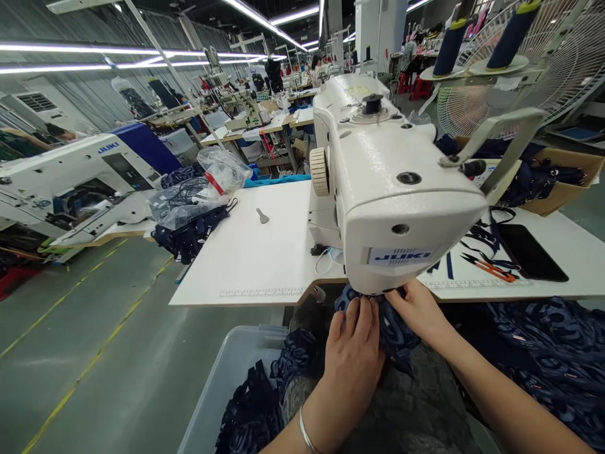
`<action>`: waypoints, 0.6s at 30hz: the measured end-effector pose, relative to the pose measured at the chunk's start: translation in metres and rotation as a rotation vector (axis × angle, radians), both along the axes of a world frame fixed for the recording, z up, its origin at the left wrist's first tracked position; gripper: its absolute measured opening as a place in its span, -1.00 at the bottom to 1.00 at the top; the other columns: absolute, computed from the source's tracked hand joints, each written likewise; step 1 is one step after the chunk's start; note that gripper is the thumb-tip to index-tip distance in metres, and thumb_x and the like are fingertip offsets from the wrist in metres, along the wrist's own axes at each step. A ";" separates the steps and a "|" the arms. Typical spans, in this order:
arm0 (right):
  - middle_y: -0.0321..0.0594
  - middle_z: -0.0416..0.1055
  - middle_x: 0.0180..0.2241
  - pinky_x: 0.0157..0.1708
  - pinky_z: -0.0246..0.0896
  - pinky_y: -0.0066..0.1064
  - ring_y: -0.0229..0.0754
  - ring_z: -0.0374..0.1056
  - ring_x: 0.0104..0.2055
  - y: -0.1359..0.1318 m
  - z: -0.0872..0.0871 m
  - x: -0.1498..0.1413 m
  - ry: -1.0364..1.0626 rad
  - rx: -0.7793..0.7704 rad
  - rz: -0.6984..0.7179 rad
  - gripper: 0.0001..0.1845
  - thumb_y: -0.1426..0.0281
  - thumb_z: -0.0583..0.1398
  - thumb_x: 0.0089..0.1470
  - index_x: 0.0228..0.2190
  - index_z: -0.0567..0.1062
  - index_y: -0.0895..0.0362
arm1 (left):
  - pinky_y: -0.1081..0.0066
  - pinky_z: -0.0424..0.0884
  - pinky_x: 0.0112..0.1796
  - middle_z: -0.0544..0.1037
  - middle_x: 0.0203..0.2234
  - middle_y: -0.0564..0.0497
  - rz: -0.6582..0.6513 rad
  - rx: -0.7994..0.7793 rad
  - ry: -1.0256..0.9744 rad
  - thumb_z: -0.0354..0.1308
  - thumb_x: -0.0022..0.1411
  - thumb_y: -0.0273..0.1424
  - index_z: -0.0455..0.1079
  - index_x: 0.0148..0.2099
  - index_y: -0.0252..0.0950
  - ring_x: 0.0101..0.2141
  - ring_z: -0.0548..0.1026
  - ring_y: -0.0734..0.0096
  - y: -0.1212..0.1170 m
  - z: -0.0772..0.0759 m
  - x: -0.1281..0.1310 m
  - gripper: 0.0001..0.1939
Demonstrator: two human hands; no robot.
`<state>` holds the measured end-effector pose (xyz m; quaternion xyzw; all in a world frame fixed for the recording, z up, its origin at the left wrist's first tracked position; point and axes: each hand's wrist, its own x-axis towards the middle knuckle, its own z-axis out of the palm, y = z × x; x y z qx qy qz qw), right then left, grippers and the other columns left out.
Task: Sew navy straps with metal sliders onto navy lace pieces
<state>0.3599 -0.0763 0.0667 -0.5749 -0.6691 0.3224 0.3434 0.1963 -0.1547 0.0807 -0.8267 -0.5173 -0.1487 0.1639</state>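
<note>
A white Juki sewing machine [387, 183] stands on the white table [255, 252] in front of me. Under its head, at the table's near edge, both hands work a bunch of dark blue straps [394, 331]. My left hand [352, 353] lies on the straps with fingers curled onto them; a silver bangle sits on that wrist. My right hand [418, 309] pinches the straps just below the machine head. The needle area is hidden behind the machine.
A grey plastic bin [212, 391] with dark straps stands at lower left. More blue straps pile at the right [548, 353]. Orange snips [491, 268] and a black phone [532, 252] lie on the table. A plastic bag [198, 189] lies at the table's left corner. A fan [529, 57] stands behind.
</note>
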 end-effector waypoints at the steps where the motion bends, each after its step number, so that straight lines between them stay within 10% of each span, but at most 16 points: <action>1: -0.31 0.40 -0.47 -0.49 0.17 -0.39 -0.15 0.34 -0.49 0.001 -0.001 -0.001 0.006 0.005 0.002 -0.78 0.16 0.05 0.19 -0.29 0.32 0.04 | 0.24 0.22 0.03 0.45 0.09 -0.10 0.003 0.017 -0.002 -0.03 0.26 -0.46 0.28 0.22 -0.36 0.11 0.33 0.21 0.000 0.000 0.000 -0.52; 13: -0.22 0.44 -0.40 -0.20 0.34 -0.23 -0.09 0.37 -0.29 0.007 -0.027 0.012 0.251 -0.016 -0.061 -0.65 0.10 0.00 0.22 -0.40 0.40 0.06 | 0.26 0.28 -0.02 0.51 0.00 -0.05 0.020 0.155 0.026 -0.02 0.28 -0.44 0.38 0.14 -0.35 0.01 0.40 0.24 0.001 -0.004 -0.001 -0.59; 18: -0.08 0.53 -0.26 0.07 0.22 -0.04 0.06 0.41 -0.08 -0.005 -0.044 0.021 0.387 -0.308 0.099 -0.44 -0.08 0.00 0.16 -0.34 0.55 0.08 | 0.25 0.30 0.00 0.49 0.02 -0.07 0.003 0.131 0.059 -0.02 0.29 -0.44 0.34 0.18 -0.38 0.01 0.39 0.19 0.000 -0.001 0.001 -0.57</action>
